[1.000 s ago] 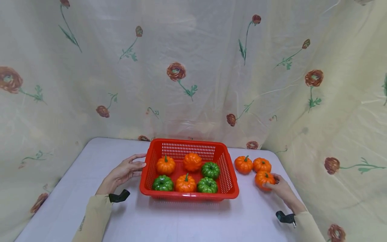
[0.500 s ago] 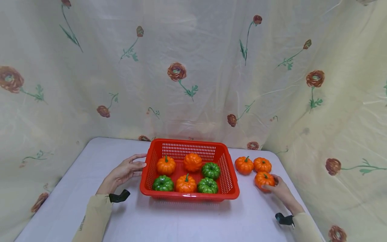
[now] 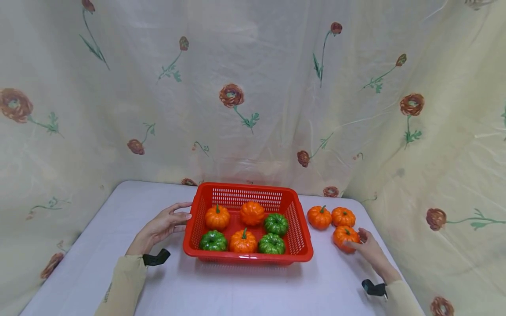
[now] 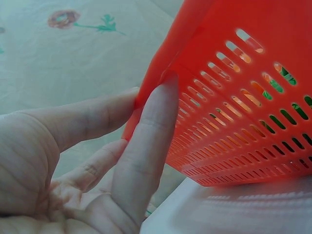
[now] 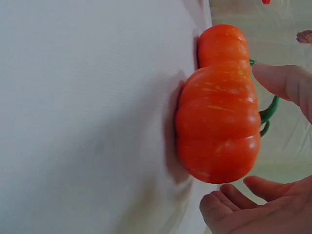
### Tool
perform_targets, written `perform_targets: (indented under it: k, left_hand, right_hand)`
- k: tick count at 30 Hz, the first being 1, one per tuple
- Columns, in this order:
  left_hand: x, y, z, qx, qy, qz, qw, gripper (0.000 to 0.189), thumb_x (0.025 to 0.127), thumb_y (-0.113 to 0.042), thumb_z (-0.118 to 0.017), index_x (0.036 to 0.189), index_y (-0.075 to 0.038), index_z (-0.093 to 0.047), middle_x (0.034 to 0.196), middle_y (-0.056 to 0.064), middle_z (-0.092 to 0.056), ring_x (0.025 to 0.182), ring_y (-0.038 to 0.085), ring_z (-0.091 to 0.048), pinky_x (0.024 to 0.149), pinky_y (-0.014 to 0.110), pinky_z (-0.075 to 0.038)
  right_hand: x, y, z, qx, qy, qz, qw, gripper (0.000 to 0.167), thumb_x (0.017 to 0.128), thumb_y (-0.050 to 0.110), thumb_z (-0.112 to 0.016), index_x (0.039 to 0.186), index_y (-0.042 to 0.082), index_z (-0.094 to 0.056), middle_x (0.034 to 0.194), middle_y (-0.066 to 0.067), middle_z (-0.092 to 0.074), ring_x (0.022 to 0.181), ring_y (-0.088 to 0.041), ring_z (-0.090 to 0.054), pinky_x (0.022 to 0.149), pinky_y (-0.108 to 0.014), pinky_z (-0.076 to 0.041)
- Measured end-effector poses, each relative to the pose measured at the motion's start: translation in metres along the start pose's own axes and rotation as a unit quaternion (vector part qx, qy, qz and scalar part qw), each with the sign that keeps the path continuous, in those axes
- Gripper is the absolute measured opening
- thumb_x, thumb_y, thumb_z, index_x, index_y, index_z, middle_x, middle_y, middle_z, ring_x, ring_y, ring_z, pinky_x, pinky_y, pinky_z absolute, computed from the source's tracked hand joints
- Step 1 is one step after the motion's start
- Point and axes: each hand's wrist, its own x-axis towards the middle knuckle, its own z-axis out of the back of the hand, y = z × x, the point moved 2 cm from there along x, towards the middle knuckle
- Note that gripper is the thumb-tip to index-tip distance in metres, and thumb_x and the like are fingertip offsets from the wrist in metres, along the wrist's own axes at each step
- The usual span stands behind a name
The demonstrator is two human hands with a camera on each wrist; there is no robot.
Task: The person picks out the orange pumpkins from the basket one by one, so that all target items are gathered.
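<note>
Resting on the pale surface (image 3: 221, 289) in the head view, the near orange pumpkin (image 3: 345, 239) sits within the loose curve of the right hand (image 3: 370, 251), to the right of the red basket (image 3: 253, 256). Just behind it stand two more orange pumpkins (image 3: 319, 218), side by side. The left hand (image 3: 163, 224) holds the basket's left rim. Inside the basket are three orange pumpkins (image 3: 217, 218) and three green pumpkins (image 3: 213, 241) (the green ones at the front left, front right and, behind that, along the right side). Both arms wear beige sleeves (image 3: 123, 281), with a black device (image 3: 156, 257) at each wrist, and a floral sheet (image 3: 272, 87) hangs behind the surface.

From the left wrist, the rim lies pinched between fingers (image 4: 148, 136), one of them lying under the lip against the slotted outer wall and others meeting the rim's edge.

From the right wrist, the near pumpkin shows beside the spread thumb (image 5: 282, 80) and parted, slightly bent fingers; a small gap separates the lower fingertips from its skin, so they look released (whether the thumb touches it, I cannot tell). Its curved green stem (image 5: 269, 111) points toward the hand, and another orange pumpkin shows just beyond.
</note>
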Motion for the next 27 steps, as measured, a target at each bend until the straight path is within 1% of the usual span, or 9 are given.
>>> perform_targets:
  k: [4, 7, 10, 14, 19, 21, 25, 27]
  left_hand:
    - [0.001, 0.0, 0.001, -0.003, -0.001, -0.002, 1.0, 0.068, 0.09, -0.02, -0.068, 0.149, -0.016, -0.033, 0.124, 0.008, -0.061, 0.1, 0.021, -0.067, 0.088, 0.038, -0.057]
    - [0.001, -0.001, 0.002, -0.002, 0.0, -0.004, 1.0, 0.069, 0.09, -0.02, -0.068, 0.149, -0.016, -0.033, 0.123, 0.007, -0.062, 0.1, 0.021, -0.067, 0.088, 0.038, -0.057]
    - [0.002, -0.001, 0.001, -0.007, 0.003, -0.004, 1.0, 0.067, 0.09, -0.019, -0.068, 0.148, -0.015, -0.034, 0.119, 0.006, -0.064, 0.098, 0.021, -0.068, 0.086, 0.038, -0.058]
    - [0.003, 0.0, 0.0, -0.011, 0.011, -0.005, 0.9999, 0.066, 0.09, -0.016, -0.067, 0.148, -0.014, -0.034, 0.114, 0.006, -0.066, 0.095, 0.021, -0.069, 0.085, 0.039, -0.058]
    - [0.002, 0.001, -0.001, -0.012, 0.015, -0.005, 0.9998, 0.067, 0.09, -0.017, -0.068, 0.148, -0.013, -0.034, 0.115, 0.005, -0.065, 0.095, 0.021, -0.069, 0.085, 0.039, -0.058]
    - [0.002, 0.001, -0.001, -0.012, 0.014, -0.005, 0.9998, 0.067, 0.09, -0.017, -0.068, 0.148, -0.013, -0.034, 0.116, 0.006, -0.065, 0.095, 0.021, -0.069, 0.085, 0.039, -0.058]
    - [0.002, 0.002, 0.0, -0.011, 0.01, -0.004, 0.9999, 0.069, 0.089, -0.018, -0.069, 0.148, -0.014, -0.034, 0.119, 0.007, -0.064, 0.097, 0.022, -0.068, 0.086, 0.04, -0.057]
    - [0.003, 0.002, -0.001, -0.012, 0.006, -0.003, 0.9999, 0.07, 0.088, -0.019, -0.07, 0.148, -0.014, -0.034, 0.122, 0.009, -0.062, 0.098, 0.022, -0.068, 0.087, 0.039, -0.057]
  right_hand:
    - [-0.002, 0.01, 0.004, -0.004, -0.01, 0.009, 0.9999, 0.101, 0.089, 0.04, -0.066, 0.151, -0.007, -0.001, 0.156, -0.033, -0.006, 0.142, -0.05, -0.011, 0.113, -0.064, -0.021]
    - [-0.004, 0.021, 0.005, -0.014, -0.02, 0.018, 0.9995, 0.099, 0.09, 0.039, -0.066, 0.151, -0.006, -0.002, 0.155, -0.033, -0.007, 0.141, -0.052, -0.012, 0.111, -0.066, -0.023]
    - [-0.006, 0.031, 0.005, -0.023, -0.027, 0.031, 0.9989, 0.097, 0.09, 0.039, -0.065, 0.151, -0.005, -0.005, 0.155, -0.033, -0.009, 0.14, -0.052, -0.014, 0.111, -0.066, -0.025]
    - [-0.01, 0.045, 0.002, -0.024, -0.022, 0.05, 0.9982, 0.101, 0.088, 0.045, -0.066, 0.152, -0.004, -0.005, 0.156, -0.031, -0.011, 0.141, -0.05, -0.016, 0.112, -0.064, -0.025]
    - [-0.016, 0.07, -0.004, -0.028, -0.013, 0.082, 0.9962, 0.107, 0.084, 0.054, -0.068, 0.153, 0.0, -0.008, 0.156, -0.028, -0.016, 0.142, -0.046, -0.019, 0.112, -0.063, -0.026]
    - [-0.019, 0.083, -0.008, -0.03, -0.007, 0.098, 0.9947, 0.105, 0.083, 0.053, -0.069, 0.153, 0.002, -0.011, 0.156, -0.026, -0.019, 0.142, -0.045, -0.02, 0.111, -0.063, -0.028]
    - [-0.026, 0.11, -0.021, -0.033, 0.011, 0.146, 0.9886, 0.093, 0.085, 0.042, -0.071, 0.152, 0.003, -0.019, 0.154, -0.025, -0.026, 0.142, -0.044, -0.025, 0.11, -0.059, -0.032]
    - [-0.031, 0.124, -0.028, -0.033, 0.022, 0.163, 0.9858, 0.09, 0.085, 0.039, -0.072, 0.151, 0.004, -0.022, 0.154, -0.023, -0.028, 0.141, -0.043, -0.027, 0.11, -0.059, -0.033]
